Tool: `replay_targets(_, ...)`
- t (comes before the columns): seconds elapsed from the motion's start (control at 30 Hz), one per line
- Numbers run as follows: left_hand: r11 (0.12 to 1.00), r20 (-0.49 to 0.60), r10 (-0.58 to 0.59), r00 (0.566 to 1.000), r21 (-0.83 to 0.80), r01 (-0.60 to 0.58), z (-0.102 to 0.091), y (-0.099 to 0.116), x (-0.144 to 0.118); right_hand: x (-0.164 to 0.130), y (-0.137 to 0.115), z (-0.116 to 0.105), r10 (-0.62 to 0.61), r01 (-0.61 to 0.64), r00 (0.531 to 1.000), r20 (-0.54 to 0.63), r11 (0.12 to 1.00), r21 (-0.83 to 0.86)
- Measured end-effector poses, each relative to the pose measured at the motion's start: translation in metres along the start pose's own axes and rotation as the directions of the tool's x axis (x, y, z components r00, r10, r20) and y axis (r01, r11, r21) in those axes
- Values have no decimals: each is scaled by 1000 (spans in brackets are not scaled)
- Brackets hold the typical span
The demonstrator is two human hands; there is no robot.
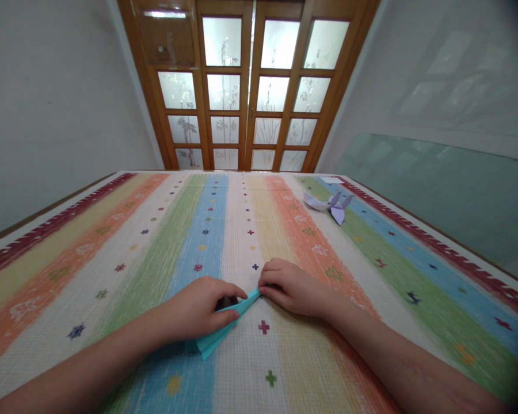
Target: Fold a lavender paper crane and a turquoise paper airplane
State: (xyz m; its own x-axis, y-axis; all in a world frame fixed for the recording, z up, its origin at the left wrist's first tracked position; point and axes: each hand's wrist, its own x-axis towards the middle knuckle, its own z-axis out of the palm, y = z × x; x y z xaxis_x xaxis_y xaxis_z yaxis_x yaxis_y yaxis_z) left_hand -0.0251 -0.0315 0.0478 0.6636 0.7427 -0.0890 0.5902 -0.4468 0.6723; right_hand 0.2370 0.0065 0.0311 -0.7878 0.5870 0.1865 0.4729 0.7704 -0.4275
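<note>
A folded piece of turquoise paper (218, 338) is held between both hands, low over the striped tablecloth. Its wide, layered end points down and toward me, and it narrows to a tip at the upper right. My left hand (198, 310) pinches the paper's middle between thumb and fingers, hiding part of it. At the narrow tip, my right hand (287, 286) has its thumb and fingertips pressed together on the paper.
The table wears a striped, patterned tablecloth (155, 253). Farther off to the right lies a lilac folded-paper figure (330, 205). A small white paper (330, 180) sits near the far right edge. Wooden doors with glass panes (246, 92) stand beyond, with walls on both sides.
</note>
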Motion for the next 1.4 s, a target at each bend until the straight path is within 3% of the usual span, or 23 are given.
replay_targets(0.23, 990, -13, 137, 990, 38, -136, 0, -5, 4, 2, 4, 2, 5, -5, 1000, 11, 1000, 24)
replay_targets(0.5, 998, -92, 55, 994, 30, -52, 12, -5, 10, 3, 9, 3, -1, 0, 1000, 15, 998, 60)
replay_targets(0.87, 985, -103, 110, 989, 145, -94, 17, -7, 9, -6, 36, -16, 65, -66, 997, 45, 998, 24)
replay_targets(1.4, 974, -160, 139, 977, 199, -106, 24, -9, 9, -3, 33, -8, 112, -112, 994, -5, 994, -4)
